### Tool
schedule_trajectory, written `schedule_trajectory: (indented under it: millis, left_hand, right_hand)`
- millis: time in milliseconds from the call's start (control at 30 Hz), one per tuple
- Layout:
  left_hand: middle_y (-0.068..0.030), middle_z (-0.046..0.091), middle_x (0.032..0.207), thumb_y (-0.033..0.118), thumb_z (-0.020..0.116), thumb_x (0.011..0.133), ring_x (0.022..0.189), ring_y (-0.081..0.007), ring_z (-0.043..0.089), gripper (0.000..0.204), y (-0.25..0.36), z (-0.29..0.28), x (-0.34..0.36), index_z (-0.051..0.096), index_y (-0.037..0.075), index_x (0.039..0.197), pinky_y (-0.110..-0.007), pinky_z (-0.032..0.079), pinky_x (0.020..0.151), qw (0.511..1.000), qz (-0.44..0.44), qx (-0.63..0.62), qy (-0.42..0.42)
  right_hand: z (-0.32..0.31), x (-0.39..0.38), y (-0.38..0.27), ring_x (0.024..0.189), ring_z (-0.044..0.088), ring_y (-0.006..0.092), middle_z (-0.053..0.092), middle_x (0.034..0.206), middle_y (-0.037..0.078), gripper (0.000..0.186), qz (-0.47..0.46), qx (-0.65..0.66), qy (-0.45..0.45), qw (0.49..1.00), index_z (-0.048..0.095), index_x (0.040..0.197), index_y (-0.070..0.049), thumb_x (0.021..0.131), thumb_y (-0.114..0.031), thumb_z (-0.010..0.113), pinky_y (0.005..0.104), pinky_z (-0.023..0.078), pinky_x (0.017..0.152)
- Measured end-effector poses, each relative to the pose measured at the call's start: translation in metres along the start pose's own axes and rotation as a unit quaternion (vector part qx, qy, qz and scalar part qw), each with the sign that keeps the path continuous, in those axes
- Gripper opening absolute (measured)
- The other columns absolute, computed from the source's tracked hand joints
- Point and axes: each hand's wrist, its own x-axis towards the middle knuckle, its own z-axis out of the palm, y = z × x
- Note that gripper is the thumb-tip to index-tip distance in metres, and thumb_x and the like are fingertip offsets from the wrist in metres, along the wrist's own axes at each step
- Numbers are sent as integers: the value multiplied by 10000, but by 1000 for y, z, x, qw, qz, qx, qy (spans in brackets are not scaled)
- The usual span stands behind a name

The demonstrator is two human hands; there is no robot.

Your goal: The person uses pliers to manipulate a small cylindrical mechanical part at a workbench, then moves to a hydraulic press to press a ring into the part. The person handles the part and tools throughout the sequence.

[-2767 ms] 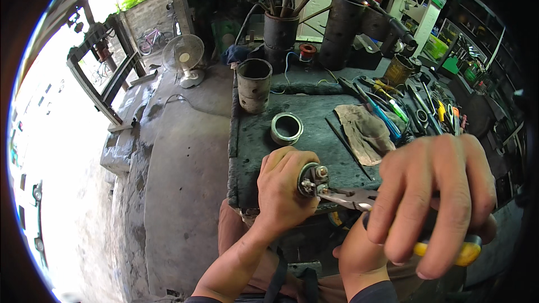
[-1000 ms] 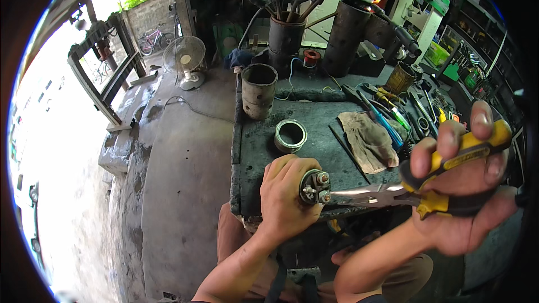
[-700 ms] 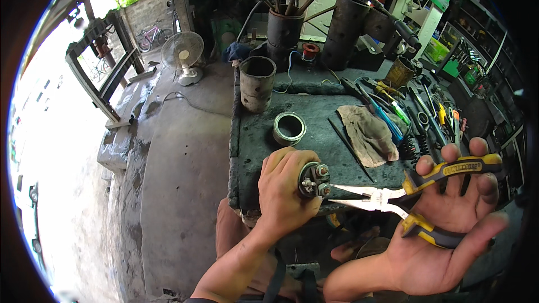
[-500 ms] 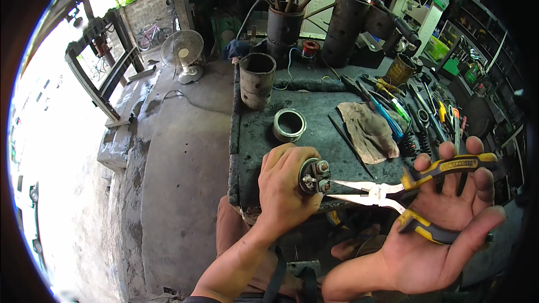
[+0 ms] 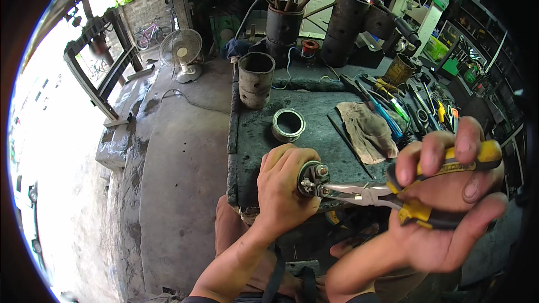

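Cylinder (image 5: 307, 184) clutched in left hand (image 5: 286, 184), palm-up right hand's (image 5: 441, 192) pliers (image 5: 375, 195) perhaps touching

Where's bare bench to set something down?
Two patches: between the metal ring and thin dark rod, and from the ring left to the bench edge. Crowded: the right, with tools past the cloth, and the near edge, where the left hand, pliers and right hand are.

Pliers (image 5: 373, 196) right of ring (image 5: 290, 135)

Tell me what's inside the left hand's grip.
The left hand grips a dark cylindrical part; its end face with metal terminal studs shows. The hand hides the rest of its body.
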Motion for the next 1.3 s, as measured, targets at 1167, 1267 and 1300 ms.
schedule_trajectory:
  millis: [1167, 1267, 1300]
  left_hand:
    - [-78, 693, 972, 49, 802, 597, 1017, -332, 669, 442, 0, -1, 0, 693, 82, 1025, -423, 506, 944, 1000, 1, 0, -6]
    - [-81, 694, 980, 45, 795, 599, 1020, -332, 668, 440, 1, -3, 1, 694, 84, 1026, -422, 506, 946, 1000, 1, -5, -10]
    - [-82, 694, 982, 44, 795, 601, 1022, -331, 667, 438, 1, -3, 1, 695, 85, 1026, -421, 507, 947, 1000, 8, -1, -11]
  right_hand:
    - [7, -26, -9, 1233, 558, 352, 469, 1514, 225, 469, -58, -118, 109, 985, 595, 1203, -35, 1185, -440, 359, 500, 531, 957]
    - [1, 16, 2, 1098, 596, 338, 527, 1408, 164, 272, -31, 21, -115, 993, 554, 1070, -63, 1136, -315, 473, 471, 557, 821]
    - [-7, 31, 6, 1019, 623, 342, 573, 1321, 153, 211, -6, 97, -214, 972, 537, 995, -69, 1103, -250, 519, 474, 566, 754]
